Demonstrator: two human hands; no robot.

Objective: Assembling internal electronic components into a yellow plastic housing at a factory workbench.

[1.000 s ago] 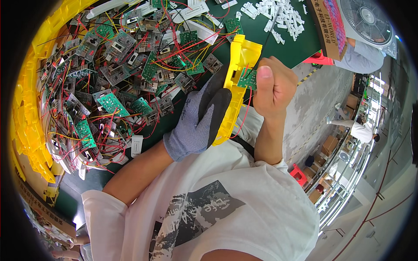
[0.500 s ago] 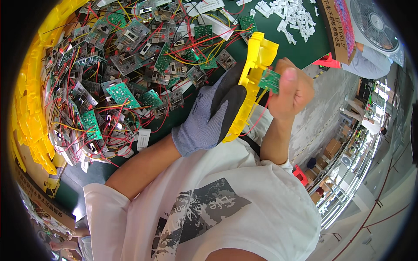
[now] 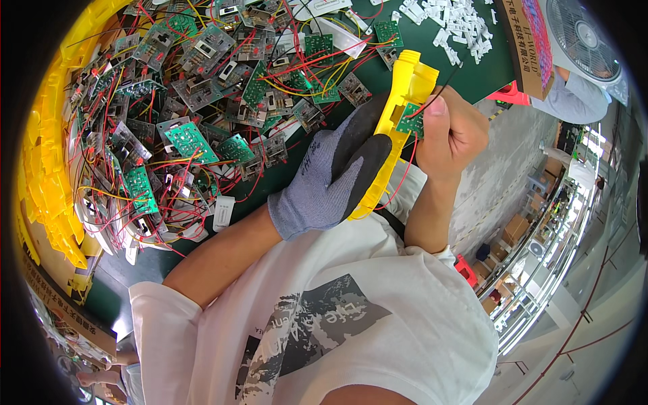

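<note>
My left hand [image 3: 327, 172], in a grey knitted glove with dark coated fingers, grips a long yellow plastic housing [image 3: 405, 88] held upright and tilted in front of my chest. A small green circuit board [image 3: 410, 120] lies against the housing's right side. My bare right hand [image 3: 453, 131] is closed beside that board, thumb and fingers pinched on a thin dark wire [image 3: 447, 82] whose end sticks up past the thumb. A red wire [image 3: 407, 172] loops down from the board along the housing. The right fingertips are partly hidden behind the thumb.
A big tangled heap of wired circuit boards [image 3: 196, 94] covers the dark green table [image 3: 472, 81] to the left. Stacked yellow housings [image 3: 47, 182] stand beyond it. Small white plastic parts [image 3: 455, 27] lie at the far side, near a cardboard box [image 3: 530, 54] and a fan [image 3: 584, 40].
The circuit board has shifted left and up, closer against the yellow housing. The housing has moved slightly right. A dark wire now shows above my right thumb.
</note>
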